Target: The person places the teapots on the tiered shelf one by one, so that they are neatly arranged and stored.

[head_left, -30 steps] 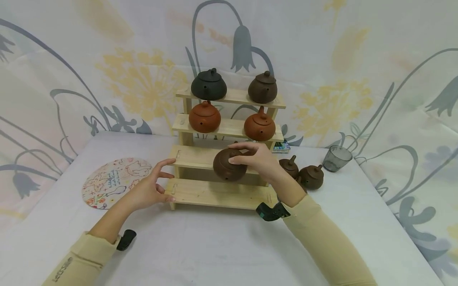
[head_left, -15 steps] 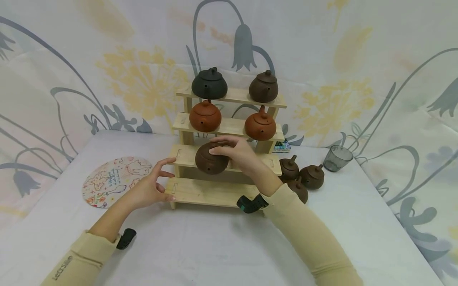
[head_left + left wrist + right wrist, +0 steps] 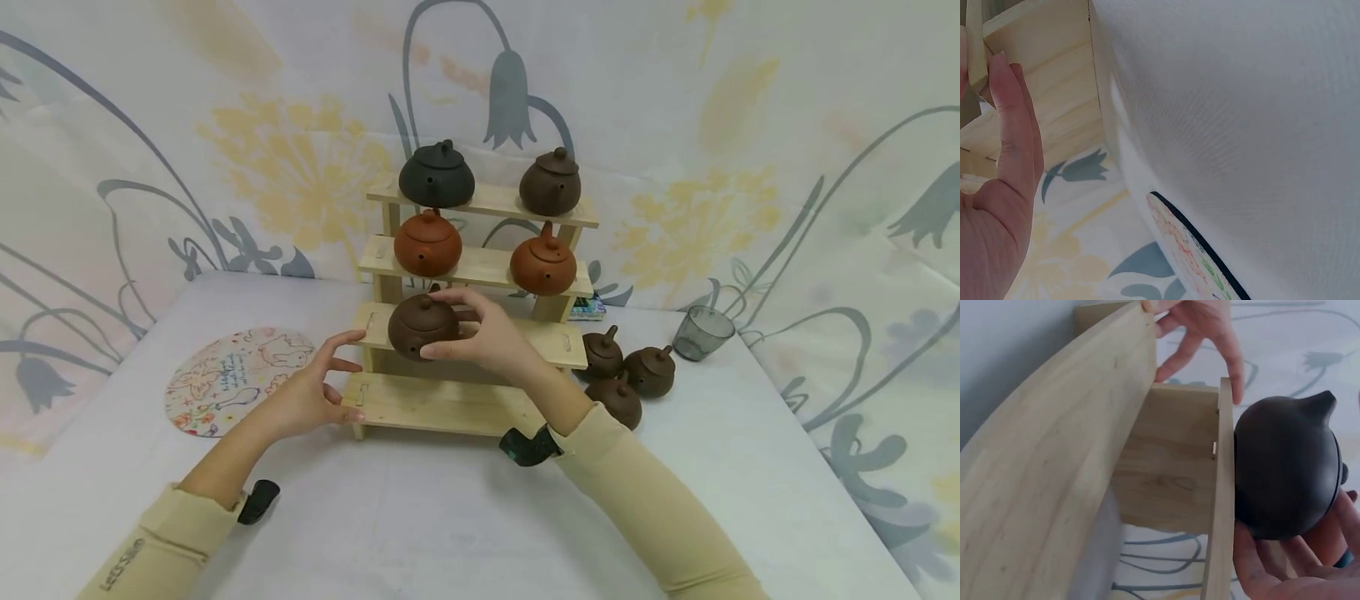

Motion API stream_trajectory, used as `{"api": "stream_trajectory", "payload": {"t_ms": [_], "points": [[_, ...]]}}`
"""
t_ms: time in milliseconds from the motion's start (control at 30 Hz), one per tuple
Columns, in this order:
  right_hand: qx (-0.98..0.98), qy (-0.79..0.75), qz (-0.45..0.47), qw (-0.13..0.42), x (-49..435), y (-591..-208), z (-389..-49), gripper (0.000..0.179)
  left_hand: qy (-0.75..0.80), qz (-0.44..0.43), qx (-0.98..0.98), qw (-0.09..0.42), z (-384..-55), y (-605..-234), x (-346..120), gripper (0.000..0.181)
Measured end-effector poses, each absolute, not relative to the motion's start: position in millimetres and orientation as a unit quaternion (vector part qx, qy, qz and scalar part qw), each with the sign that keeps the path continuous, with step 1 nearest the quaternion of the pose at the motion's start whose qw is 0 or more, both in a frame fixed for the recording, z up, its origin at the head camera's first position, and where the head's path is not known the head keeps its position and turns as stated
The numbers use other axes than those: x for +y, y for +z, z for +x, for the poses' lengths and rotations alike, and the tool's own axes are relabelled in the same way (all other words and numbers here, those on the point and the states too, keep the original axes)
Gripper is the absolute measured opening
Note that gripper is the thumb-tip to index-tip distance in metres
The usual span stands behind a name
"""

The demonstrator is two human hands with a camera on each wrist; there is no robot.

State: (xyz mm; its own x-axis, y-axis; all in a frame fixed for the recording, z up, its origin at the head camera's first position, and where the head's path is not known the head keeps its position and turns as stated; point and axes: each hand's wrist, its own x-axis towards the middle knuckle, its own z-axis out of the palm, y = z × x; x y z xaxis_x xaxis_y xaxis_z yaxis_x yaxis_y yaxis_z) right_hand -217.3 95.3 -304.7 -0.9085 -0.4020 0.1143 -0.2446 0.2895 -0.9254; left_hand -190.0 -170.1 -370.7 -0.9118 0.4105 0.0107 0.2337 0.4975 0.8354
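Observation:
In the head view my right hand [image 3: 483,337] holds a dark brown teapot [image 3: 422,327] at the left part of the second shelf from the bottom, thumb at the front near the spout and fingers around the handle side. The right wrist view has this teapot [image 3: 1288,465] with its base right at the board's surface. My left hand [image 3: 318,396] touches the left end of the wooden tiered stand [image 3: 442,404], fingertips at the second shelf and thumb on the bottom board. Its fingers [image 3: 1013,125] look fairly straight in the left wrist view.
Black [image 3: 437,177] and brown [image 3: 551,183] teapots stand on the top shelf, orange-red teapots [image 3: 427,243] below them. Right of the stand sit 3 brown teapots [image 3: 649,372] and a grey glass cup [image 3: 702,333]. A round patterned mat [image 3: 240,379] lies left.
My right hand has carried the brown teapot leftward along the second shelf from the bottom; its thumb has shifted from the lid down to the front. My left hand stays at the stand.

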Motion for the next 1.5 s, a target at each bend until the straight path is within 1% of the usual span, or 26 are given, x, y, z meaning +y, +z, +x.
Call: {"api": "stream_trajectory", "payload": {"t_ms": [100,233,467,633,833,1100,1267,1500], "points": [[0.81,-0.538,-0.224,0.061,93,-308,-216,0.064,0.465,0.187,0.86,0.095,-190,-370,-170,0.103],[0.802,-0.549,-0.23,0.05,91,-312,-219,0.061,0.466,0.191,0.858,0.098,-190,-371,-169,0.103],[0.783,-0.577,-0.224,0.071,92,-312,-222,0.059,0.471,0.192,0.855,0.099,-190,-371,-167,0.104],[0.77,-0.59,-0.23,0.074,100,-312,-219,0.057,0.468,0.192,0.857,0.1,-190,-372,-166,0.104],[0.765,-0.6,-0.23,0.045,120,-311,-209,0.053,0.467,0.188,0.858,0.103,-189,-371,-166,0.104],[0.753,-0.631,-0.186,0.001,159,-310,-186,0.045,0.463,0.185,0.86,0.104,-190,-371,-169,0.103],[0.76,-0.631,-0.15,-0.037,185,-317,-172,0.043,0.464,0.187,0.859,0.105,-191,-372,-170,0.103],[0.777,-0.616,-0.115,-0.066,222,-334,-154,0.039,0.466,0.186,0.858,0.106,-191,-370,-171,0.103]]}}
